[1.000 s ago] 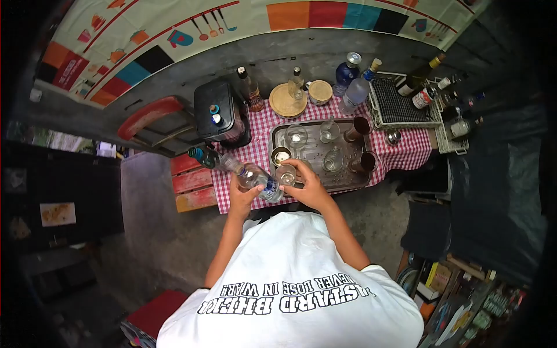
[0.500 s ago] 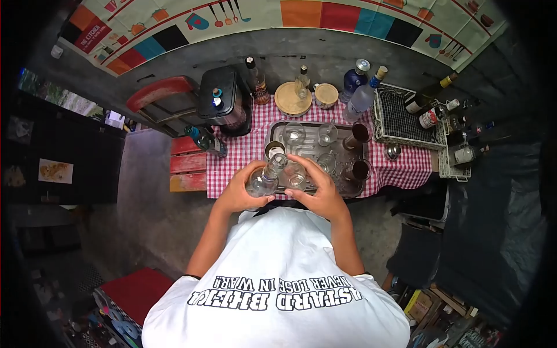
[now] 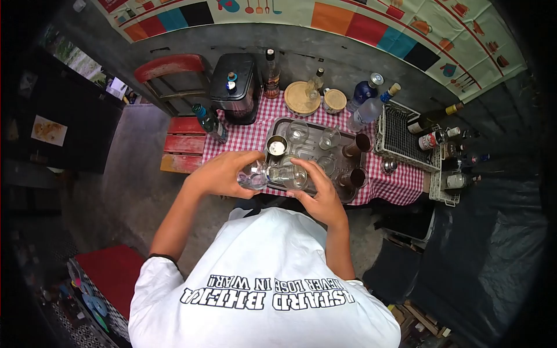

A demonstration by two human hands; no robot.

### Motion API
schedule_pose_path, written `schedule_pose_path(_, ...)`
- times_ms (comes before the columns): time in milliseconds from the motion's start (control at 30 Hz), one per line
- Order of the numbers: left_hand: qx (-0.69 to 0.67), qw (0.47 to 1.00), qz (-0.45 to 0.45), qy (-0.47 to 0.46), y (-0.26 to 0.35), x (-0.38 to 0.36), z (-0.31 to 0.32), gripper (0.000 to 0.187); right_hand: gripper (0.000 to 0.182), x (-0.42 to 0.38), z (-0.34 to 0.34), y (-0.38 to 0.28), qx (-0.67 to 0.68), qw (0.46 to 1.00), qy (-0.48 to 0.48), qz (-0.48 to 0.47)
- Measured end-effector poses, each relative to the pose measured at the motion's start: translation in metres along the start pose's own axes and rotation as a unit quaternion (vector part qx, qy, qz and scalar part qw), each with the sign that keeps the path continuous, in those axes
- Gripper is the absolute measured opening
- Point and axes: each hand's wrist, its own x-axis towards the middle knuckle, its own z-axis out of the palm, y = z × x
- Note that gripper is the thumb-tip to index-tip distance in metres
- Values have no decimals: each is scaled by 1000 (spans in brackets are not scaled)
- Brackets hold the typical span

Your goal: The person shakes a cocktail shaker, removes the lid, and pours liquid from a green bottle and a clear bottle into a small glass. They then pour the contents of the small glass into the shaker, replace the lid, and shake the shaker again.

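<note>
My left hand (image 3: 223, 174) is wrapped round a clear glass bottle (image 3: 252, 176), which lies tipped over to the right. Its neck reaches the mouth of a clear drinking glass (image 3: 297, 177), and my right hand (image 3: 321, 198) grips that glass from the right side. I cannot make out whether liquid runs between them. Both are above the near left edge of a metal tray (image 3: 313, 145). A small round metal cup (image 3: 277, 146) with something pale inside is just beyond the bottle. Several clear glasses and two brown tumblers (image 3: 355, 178) stand on the tray.
Behind the tray are a lidded dark container (image 3: 235, 87), a round wooden board (image 3: 301, 98), a mug with a pale lid (image 3: 335, 101) and several bottles. A wire basket (image 3: 400, 124) sits on the right. A red chair (image 3: 184, 145) is at the left of the checked tablecloth (image 3: 264, 116).
The bottle has gone from nearly upright to tipped right, its neck now at the glass. My left elbow has swung outward. The whole view has turned slightly.
</note>
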Motion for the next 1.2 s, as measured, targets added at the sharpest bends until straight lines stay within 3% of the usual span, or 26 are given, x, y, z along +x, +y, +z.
schedule_pose_path(500,99,991,8,-91,1,-13,-64,61,61,25,33,-14,-11,1000,-10,-1)
schedule_pose_path(1200,147,983,24,-106,-44,-32,-126,56,57,69,106,-11,63,997,8,34)
